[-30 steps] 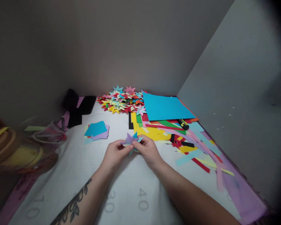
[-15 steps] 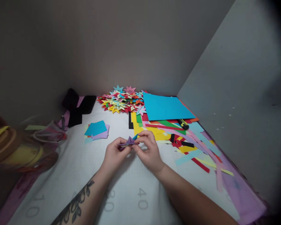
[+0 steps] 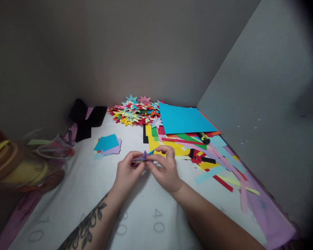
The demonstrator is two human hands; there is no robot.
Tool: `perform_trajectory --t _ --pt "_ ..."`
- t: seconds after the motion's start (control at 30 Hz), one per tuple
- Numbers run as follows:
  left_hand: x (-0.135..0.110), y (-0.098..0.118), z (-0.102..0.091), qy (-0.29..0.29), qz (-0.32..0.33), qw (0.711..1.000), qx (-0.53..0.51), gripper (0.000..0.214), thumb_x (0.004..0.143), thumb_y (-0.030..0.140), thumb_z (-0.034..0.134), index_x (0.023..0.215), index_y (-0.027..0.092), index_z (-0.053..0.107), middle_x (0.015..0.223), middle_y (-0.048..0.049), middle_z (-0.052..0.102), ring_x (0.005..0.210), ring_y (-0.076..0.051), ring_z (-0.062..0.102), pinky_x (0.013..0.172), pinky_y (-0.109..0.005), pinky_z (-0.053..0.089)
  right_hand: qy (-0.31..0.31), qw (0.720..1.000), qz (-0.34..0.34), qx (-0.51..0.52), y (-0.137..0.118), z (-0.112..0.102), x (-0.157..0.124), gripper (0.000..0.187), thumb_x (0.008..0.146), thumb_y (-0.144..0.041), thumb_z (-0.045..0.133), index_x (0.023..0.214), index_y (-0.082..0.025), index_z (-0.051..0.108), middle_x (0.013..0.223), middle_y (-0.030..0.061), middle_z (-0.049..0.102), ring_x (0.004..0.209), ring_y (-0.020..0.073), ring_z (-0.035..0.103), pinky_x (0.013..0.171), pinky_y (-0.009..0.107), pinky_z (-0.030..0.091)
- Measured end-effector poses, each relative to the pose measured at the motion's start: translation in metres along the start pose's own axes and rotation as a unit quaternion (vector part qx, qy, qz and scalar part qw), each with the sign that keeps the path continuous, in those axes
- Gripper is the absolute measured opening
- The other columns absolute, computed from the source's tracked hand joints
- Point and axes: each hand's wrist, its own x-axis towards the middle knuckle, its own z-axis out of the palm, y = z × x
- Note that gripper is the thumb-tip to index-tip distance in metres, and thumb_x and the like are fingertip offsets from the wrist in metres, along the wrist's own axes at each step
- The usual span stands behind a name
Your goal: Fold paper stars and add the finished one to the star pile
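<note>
Between my two hands, above the white mat (image 3: 146, 215), is a small folded paper star (image 3: 145, 156) with purple and blue points. My left hand (image 3: 129, 170) pinches its left side between thumb and fingers. On the other side, my right hand (image 3: 165, 168) grips it with thumb and index finger, the other fingers curled above. Fingertips cover much of the star's lower part. Left of my hands lies a small stack of paper squares (image 3: 108, 143), blue on top with lilac beneath.
Many finished paper stars (image 3: 131, 113) are heaped against the wall. A large blue sheet (image 3: 186, 119) lies beside them over coloured paper. A yellow-black cutter (image 3: 204, 138) and scattered paper strips (image 3: 224, 182) are on the right. A clear container (image 3: 23, 166) stands at left; black pieces (image 3: 87, 121) lie behind.
My right hand's fingers have shifted slightly on the star, the upper fingers lifting a little. The star stays in both hands, and the things on the table have not moved.
</note>
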Motion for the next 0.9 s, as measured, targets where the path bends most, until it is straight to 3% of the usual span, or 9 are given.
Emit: perform_trajectory --t 0.17,0.4,0.63,0.9 --pt "-0.0003 -0.0004 -0.0003 0.004 -0.004 1.000 0.013 0.023 0.070 0.022 0.062 0.093 0.019 0.059 0.085 -0.0004 0.069 0.071 -0.014 0.065 0.064 -0.023 0.050 -0.002 1.000 0.000 0.006 0.0007 0.0007 0.0002 0.009 0.078 -0.016 0.064 0.081 -0.024 0.068 0.099 0.0052 0.046 0.096 0.0214 0.049 0.085 0.040 0.043" --pt "-0.0007 0.0037 0.0000 0.002 -0.004 1.000 0.006 0.023 0.070 0.021 0.062 0.092 0.020 0.061 0.083 -0.0002 0.070 0.070 -0.014 0.066 0.065 -0.023 0.050 -0.053 0.994 0.090 0.038 -0.0020 -0.0002 0.0030 0.003 0.075 -0.020 0.064 0.074 -0.022 0.065 0.103 0.0060 0.047 0.106 0.0251 0.048 0.092 0.044 0.039" --pt "-0.0019 0.0006 -0.0016 0.008 0.021 0.999 0.043 0.024 0.072 0.020 0.060 0.096 0.021 0.060 0.083 0.0008 0.071 0.073 -0.014 0.066 0.069 -0.023 0.050 -0.065 0.995 0.069 0.036 -0.0008 -0.0028 0.0048 0.013 0.081 -0.017 0.055 0.074 -0.022 0.066 0.108 0.0071 0.048 0.108 0.0242 0.046 0.091 0.042 0.038" --pt "-0.0031 -0.0029 -0.0017 -0.005 0.043 0.996 0.073 0.026 0.071 0.017 0.059 0.096 0.023 0.061 0.084 0.0017 0.072 0.073 -0.014 0.066 0.068 -0.022 0.049 -0.099 0.990 0.097 0.034 0.0034 0.0001 0.0049 0.014 0.078 -0.013 0.056 0.068 -0.021 0.062 0.104 0.0061 0.053 0.105 0.0235 0.047 0.090 0.041 0.037"
